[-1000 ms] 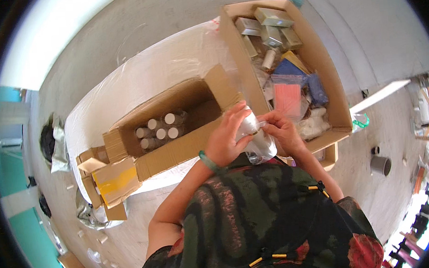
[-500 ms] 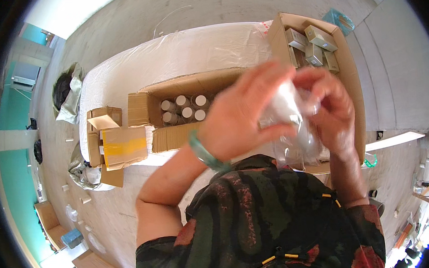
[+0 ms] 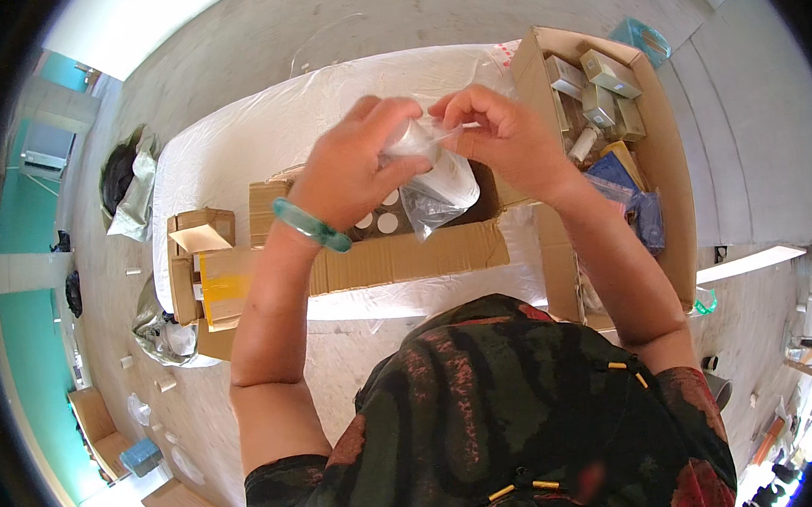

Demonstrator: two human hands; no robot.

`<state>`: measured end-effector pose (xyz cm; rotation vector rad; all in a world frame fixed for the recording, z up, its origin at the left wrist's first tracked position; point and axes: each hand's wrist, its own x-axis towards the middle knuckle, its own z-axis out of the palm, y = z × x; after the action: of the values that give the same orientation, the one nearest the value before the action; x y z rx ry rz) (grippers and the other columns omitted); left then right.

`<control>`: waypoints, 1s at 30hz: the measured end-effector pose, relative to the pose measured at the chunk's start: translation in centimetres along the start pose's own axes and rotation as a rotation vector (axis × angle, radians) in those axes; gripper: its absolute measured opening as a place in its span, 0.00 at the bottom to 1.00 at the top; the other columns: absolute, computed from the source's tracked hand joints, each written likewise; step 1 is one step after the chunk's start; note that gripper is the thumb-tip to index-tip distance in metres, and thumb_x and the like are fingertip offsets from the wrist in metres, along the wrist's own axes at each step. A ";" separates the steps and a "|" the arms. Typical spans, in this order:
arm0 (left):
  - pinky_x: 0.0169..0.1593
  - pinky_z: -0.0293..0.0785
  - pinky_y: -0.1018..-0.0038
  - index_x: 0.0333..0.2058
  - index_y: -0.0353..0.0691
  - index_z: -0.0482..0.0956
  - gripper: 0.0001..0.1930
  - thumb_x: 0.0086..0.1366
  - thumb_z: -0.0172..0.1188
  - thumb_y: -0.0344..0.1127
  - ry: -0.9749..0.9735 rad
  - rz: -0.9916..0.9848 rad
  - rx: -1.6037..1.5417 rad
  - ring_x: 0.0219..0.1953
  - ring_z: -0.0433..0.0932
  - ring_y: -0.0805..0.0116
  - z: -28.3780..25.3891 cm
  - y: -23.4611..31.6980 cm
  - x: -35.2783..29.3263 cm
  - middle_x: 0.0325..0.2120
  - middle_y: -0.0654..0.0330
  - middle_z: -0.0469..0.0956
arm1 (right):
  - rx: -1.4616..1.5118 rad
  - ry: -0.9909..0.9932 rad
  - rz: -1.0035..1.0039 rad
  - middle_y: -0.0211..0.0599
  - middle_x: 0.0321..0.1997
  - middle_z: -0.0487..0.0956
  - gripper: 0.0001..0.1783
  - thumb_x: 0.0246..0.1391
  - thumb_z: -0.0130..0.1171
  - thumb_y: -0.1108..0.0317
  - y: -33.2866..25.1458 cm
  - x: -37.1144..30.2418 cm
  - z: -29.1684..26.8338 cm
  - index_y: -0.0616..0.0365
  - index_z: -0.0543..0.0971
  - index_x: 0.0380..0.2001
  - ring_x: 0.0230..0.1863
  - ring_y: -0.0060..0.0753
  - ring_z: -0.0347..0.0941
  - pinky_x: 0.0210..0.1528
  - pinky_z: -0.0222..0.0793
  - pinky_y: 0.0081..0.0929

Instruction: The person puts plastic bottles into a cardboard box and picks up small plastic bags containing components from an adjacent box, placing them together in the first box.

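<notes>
My left hand (image 3: 356,159), with a green bangle at its wrist, is closed around a white cylinder-shaped container (image 3: 458,187) wrapped in a clear plastic bag (image 3: 430,213). Fingers and thumb of my right hand (image 3: 509,140) pinch the upper part of the bag. Both hands are over a long open carton (image 3: 406,259). Several white round caps (image 3: 387,223) show inside it, partly hidden by my left hand and the container.
To the right stands a big open carton (image 3: 680,255) with small boxes (image 3: 611,74), a dark blue packet (image 3: 648,220) and a small white cylinder (image 3: 583,143). A smaller carton (image 3: 205,230) sits at the left end of the plastic-covered table (image 3: 231,134).
Both hands have moved left, from beside the big carton to above the long one, bringing the bagged container along. The packets in the big carton have come into view.
</notes>
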<state>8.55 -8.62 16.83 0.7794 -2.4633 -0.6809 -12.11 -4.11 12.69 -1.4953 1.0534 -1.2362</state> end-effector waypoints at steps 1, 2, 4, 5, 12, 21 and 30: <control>0.40 0.72 0.66 0.45 0.42 0.70 0.19 0.55 0.63 0.37 -0.042 -0.008 0.030 0.37 0.74 0.53 0.9 -0.7 -0.1 0.38 0.53 0.71 | -0.119 0.032 -0.011 0.37 0.43 0.76 0.12 0.48 0.60 0.72 0.6 -0.4 -0.1 0.61 0.73 0.37 0.46 0.29 0.73 0.50 0.69 0.26; 0.41 0.72 0.66 0.45 0.42 0.70 0.19 0.55 0.63 0.37 -0.082 -0.015 0.061 0.37 0.75 0.55 1.8 -1.6 -0.2 0.39 0.54 0.71 | -0.121 0.057 0.031 0.36 0.43 0.76 0.13 0.49 0.60 0.72 0.9 -0.8 -0.1 0.61 0.73 0.39 0.46 0.28 0.73 0.50 0.69 0.26; 0.42 0.72 0.64 0.45 0.42 0.69 0.19 0.55 0.62 0.36 -0.148 -0.040 0.055 0.39 0.75 0.51 4.4 -3.5 -0.4 0.40 0.52 0.71 | -0.123 0.110 0.112 0.36 0.43 0.77 0.15 0.50 0.60 0.72 1.1 -2.0 -0.3 0.61 0.73 0.42 0.47 0.27 0.73 0.50 0.69 0.26; 0.42 0.72 0.63 0.45 0.42 0.69 0.19 0.55 0.61 0.35 -0.178 -0.058 0.055 0.39 0.75 0.50 5.7 -4.5 -0.7 0.40 0.51 0.71 | -0.095 0.115 0.134 0.35 0.44 0.76 0.14 0.52 0.58 0.72 1.3 -2.6 -0.7 0.61 0.73 0.43 0.47 0.26 0.72 0.51 0.68 0.25; 0.41 0.74 0.56 0.46 0.43 0.67 0.18 0.56 0.57 0.30 -0.396 -0.073 0.250 0.41 0.75 0.45 14.5 -12.0 -2.0 0.46 0.47 0.70 | -0.049 0.306 0.307 0.31 0.44 0.76 0.12 0.57 0.54 0.73 3.2 -9.2 -5.0 0.61 0.73 0.44 0.46 0.22 0.72 0.52 0.66 0.22; 0.37 0.76 0.60 0.42 0.48 0.72 0.13 0.56 0.50 0.30 -0.500 0.044 0.572 0.42 0.75 0.53 19.4 -18.4 -3.5 0.38 0.55 0.72 | -0.059 0.526 0.534 0.31 0.42 0.77 0.11 0.57 0.54 0.70 6.2 -16.9 -8.0 0.61 0.73 0.43 0.44 0.21 0.72 0.48 0.66 0.20; 0.40 0.76 0.61 0.40 0.50 0.75 0.11 0.58 0.49 0.34 -0.402 0.131 0.474 0.45 0.73 0.55 18.7 -18.2 -3.8 0.41 0.58 0.72 | -0.002 0.652 0.526 0.26 0.37 0.76 0.12 0.53 0.57 0.69 8.4 -18.5 -9.1 0.59 0.75 0.41 0.37 0.16 0.69 0.38 0.65 0.16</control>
<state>8.03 -13.47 -9.09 0.6847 -3.0715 -0.2126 -24.13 10.69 1.27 -0.7219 1.7345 -1.3463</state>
